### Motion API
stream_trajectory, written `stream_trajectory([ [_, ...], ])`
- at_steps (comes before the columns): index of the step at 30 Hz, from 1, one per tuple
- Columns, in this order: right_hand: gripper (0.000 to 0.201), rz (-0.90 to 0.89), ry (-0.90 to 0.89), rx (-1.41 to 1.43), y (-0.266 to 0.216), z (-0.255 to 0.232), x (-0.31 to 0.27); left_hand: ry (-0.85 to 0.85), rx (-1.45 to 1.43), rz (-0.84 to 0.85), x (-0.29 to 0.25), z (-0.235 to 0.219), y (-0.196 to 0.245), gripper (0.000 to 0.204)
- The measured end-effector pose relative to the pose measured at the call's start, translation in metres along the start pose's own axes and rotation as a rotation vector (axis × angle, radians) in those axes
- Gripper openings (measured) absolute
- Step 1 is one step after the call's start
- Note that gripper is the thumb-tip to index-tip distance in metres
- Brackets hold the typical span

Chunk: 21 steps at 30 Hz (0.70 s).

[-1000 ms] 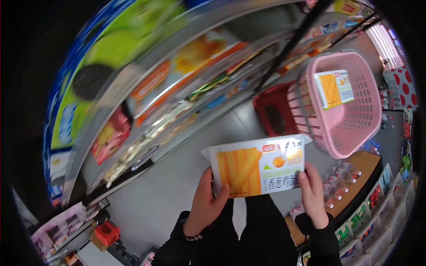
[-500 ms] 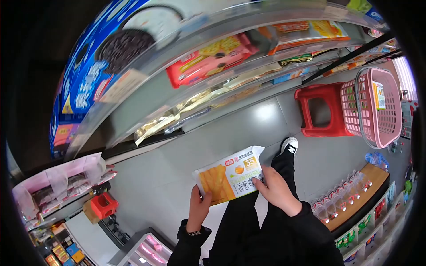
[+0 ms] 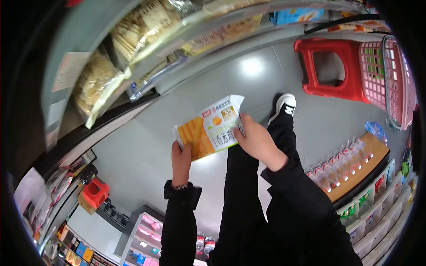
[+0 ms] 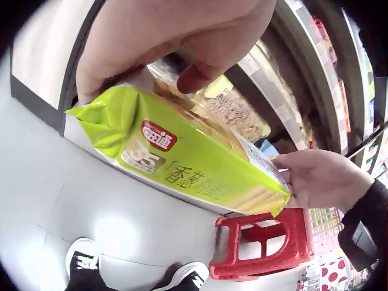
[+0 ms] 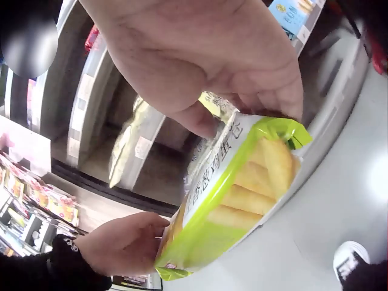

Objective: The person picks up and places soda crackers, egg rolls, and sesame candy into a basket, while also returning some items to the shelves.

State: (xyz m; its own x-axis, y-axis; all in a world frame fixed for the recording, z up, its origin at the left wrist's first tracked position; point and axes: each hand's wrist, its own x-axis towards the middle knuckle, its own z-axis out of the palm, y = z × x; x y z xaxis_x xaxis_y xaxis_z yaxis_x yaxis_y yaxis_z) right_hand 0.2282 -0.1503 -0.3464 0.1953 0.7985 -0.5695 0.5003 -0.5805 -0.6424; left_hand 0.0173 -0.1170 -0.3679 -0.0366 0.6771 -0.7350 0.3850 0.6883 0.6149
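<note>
Both hands hold a packet of egg rolls [image 3: 208, 128], white and yellow on its face, out in front of the body above the floor. My left hand [image 3: 181, 162] grips its lower left end, thumb on the printed face. At the opposite end, my right hand [image 3: 262, 144] holds the packet with its thumb over the lettering. The wrist views show the packet's bright green side [image 4: 182, 163] with a crimped end and pictured rolls. Parts of the fingers are hidden behind the packet.
Shelves of bagged snacks [image 3: 146, 31] run along the upper left. A pink basket [image 3: 399, 84] and a red stool [image 3: 355, 80] stand at the upper right. Several bottles [image 3: 341, 166] line a wooden ledge [image 3: 372, 155] at the right. Grey floor [image 3: 133, 146] lies below the hands.
The head view has swung right and down toward lower shelf levels, so the basket now sits at the right edge with its inside hidden. Both hands keep hold of the packet, which tilts more.
</note>
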Motion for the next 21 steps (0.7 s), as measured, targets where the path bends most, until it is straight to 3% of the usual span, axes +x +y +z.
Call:
stream_trajectory([
  [4, 0.03, 0.061, -0.044, -0.054, 0.019, 0.023, 0.028, 0.005, 0.049, -0.052, 0.037, 0.01, -0.027, 0.03],
  [10, 0.025, -0.112, 0.181, -0.034, 0.056, 0.073, 0.086, -0.053, -0.206, -0.002, 0.093, 0.012, -0.051, 0.025],
  [12, 0.021, -0.045, 0.148, -0.011, 0.058, 0.089, 0.109, -0.004, -0.204, 0.003, 0.116, 0.013, -0.06, 0.024],
  [14, 0.021, -0.096, 0.141, 0.011, 0.064, 0.107, 0.132, 0.097, -0.257, 0.075, 0.144, 0.011, -0.065, 0.024],
  [15, 0.035, -0.057, 0.038, 0.041, 0.066, 0.114, 0.145, 0.104, -0.215, 0.094, 0.159, 0.007, -0.068, 0.024],
  [16, 0.035, -0.048, 0.031, 0.053, 0.07, 0.123, 0.159, 0.094, -0.103, 0.13, 0.179, -0.005, -0.079, 0.025],
  [18, 0.036, -0.196, 0.035, 0.117, 0.076, 0.134, 0.184, 0.044, 0.032, 0.371, 0.201, -0.011, -0.078, 0.021],
  [21, 0.04, -0.173, 0.09, 0.292, 0.066, 0.146, 0.22, -0.034, 0.237, 0.51, 0.242, -0.028, -0.063, 0.018],
])
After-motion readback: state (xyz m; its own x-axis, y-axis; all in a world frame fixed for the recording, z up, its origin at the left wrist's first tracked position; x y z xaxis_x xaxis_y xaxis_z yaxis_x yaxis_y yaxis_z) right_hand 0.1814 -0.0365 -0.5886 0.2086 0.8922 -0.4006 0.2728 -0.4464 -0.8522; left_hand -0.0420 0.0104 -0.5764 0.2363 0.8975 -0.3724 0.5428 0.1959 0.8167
